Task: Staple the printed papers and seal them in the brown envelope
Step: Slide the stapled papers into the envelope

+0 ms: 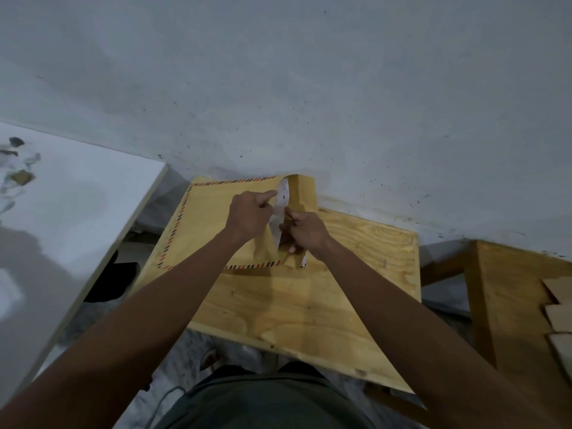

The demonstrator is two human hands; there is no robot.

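1. Brown envelope (213,224) lies flat on the wooden board (365,274), far edge against the wall, striped border along left and near edges; open mouth faces right, likely so the sheets slide in sideways.
2. Left hand (247,215) curls on the upper lip near the mouth, index finger stretched forward, seemingly lifting it to keep the gap wide.
3. Printed papers (283,199) show as a white strip inside the mouth, mostly swallowed; print unreadable, staple not visible.
4. Right hand (305,232) has fingers bent, pinching at the papers or the flap (305,193); can't tell which.
5. Flap stands open, unsealed. Stapler not in view.
6. Cardboard pieces (557,308) at right edge, cut off.
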